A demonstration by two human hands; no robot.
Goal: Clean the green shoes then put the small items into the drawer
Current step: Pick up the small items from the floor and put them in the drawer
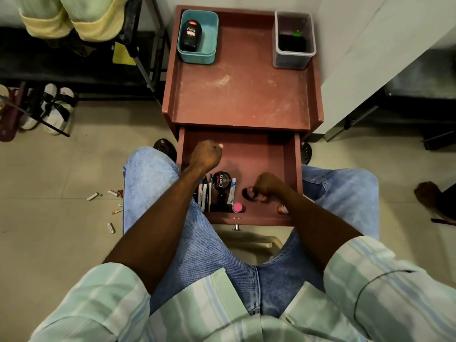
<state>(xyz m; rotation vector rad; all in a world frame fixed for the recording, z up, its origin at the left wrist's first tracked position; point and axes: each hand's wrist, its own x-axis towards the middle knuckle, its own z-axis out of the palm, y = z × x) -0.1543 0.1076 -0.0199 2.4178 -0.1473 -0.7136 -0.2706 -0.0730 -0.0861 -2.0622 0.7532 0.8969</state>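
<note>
The red-brown drawer (290, 159) of the small cabinet is pulled open above my knees. Along its front lie several pens (203, 193), a round black Cherry polish tin (221, 180), a white tube (232, 190), a pink-capped item (237, 207) and an orange item (281, 209). My left hand (206, 154) is a closed fist over the drawer's back left; nothing shows in it. My right hand (269, 185), blurred, is closed on a small dark round item (249, 193) low over the drawer's front right. No green shoes are in view.
The cabinet top (241, 95) carries a teal tub (209, 50) with a black Cherry bottle (191, 35) and a grey tub (293, 59) with dark contents. Several small batteries (92, 196) lie on the floor at left. Sandals (53, 107) stand by a rack.
</note>
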